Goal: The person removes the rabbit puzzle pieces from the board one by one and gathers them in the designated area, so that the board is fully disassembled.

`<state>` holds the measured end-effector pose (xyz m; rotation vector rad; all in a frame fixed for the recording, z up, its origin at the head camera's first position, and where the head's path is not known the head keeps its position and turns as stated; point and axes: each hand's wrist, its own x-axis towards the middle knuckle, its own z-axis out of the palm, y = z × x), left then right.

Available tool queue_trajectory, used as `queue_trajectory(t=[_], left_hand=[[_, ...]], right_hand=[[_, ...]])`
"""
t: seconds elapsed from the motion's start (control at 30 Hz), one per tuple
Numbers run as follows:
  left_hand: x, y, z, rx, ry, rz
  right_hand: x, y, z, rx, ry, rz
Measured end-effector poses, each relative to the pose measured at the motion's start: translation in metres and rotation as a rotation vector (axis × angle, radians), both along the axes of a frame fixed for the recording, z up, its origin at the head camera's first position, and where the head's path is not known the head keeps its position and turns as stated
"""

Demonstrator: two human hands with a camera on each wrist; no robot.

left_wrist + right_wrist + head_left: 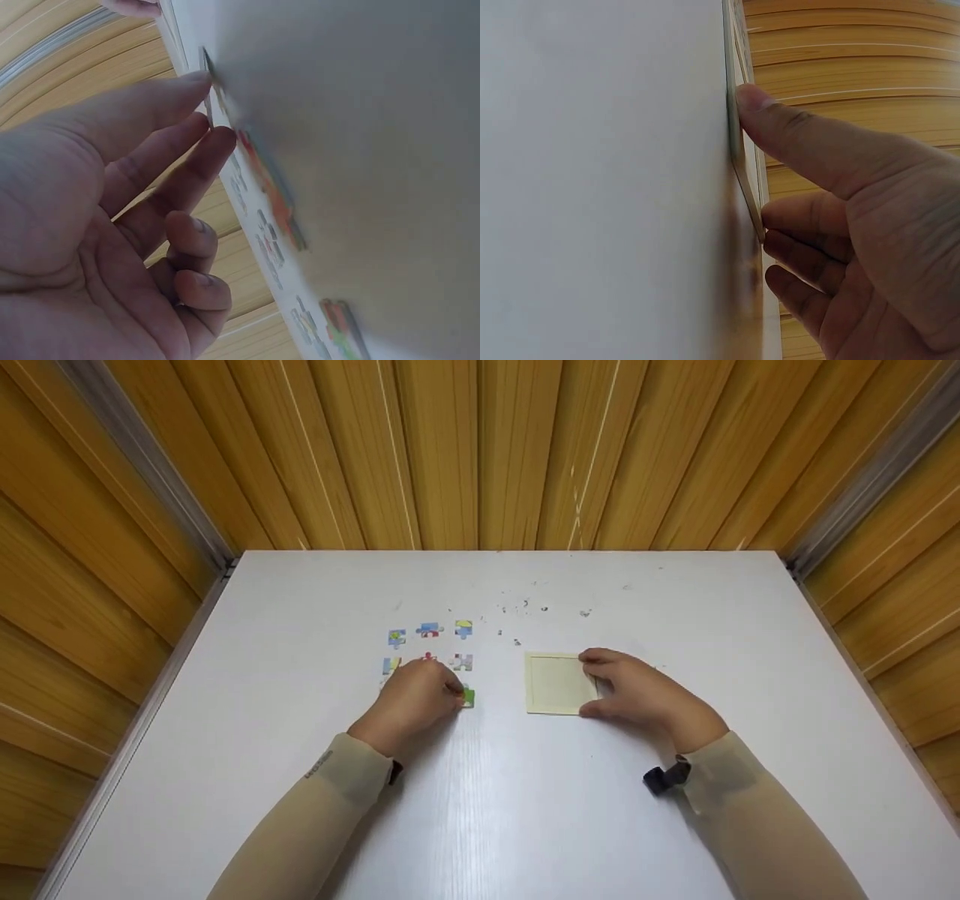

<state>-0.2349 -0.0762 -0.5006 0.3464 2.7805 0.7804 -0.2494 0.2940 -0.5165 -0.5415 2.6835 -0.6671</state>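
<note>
On the white tabletop (480,810), the left hand (416,701) pinches a small green jigsaw piece (469,697) while the right hand (637,690) grips the pale square wooden puzzle frame (555,684), so fitting likely needs careful alignment.

Taking the wooden tray (556,684) as landmark: the right hand (637,690) covers its right edge, so that side is blocked. Left of the tray a bare strip of table (499,690) separates it from the puzzle pieces (429,645), where the left hand (416,701) sits on the nearest ones. Behind the tray lie small specks (525,607). In front of the tray, both forearms flank open table.
</note>
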Motion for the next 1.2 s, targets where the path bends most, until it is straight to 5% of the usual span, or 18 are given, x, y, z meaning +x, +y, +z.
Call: queue_trajectory(t=[0.63, 0.9, 1.2], left_hand=[[0.003, -0.022, 0.006, -0.043, 0.086, -0.019], [-0.004, -0.057, 0.009, -0.057, 0.173, 0.056], [-0.012, -0.104, 0.013, -0.15, 0.15, 0.161]], right_hand=[[0.002, -0.002, -0.006, -0.014, 0.003, 0.01], [0.001, -0.001, -0.006, -0.047, 0.012, -0.031], [0.004, 0.002, -0.005, -0.096, 0.064, -0.026]])
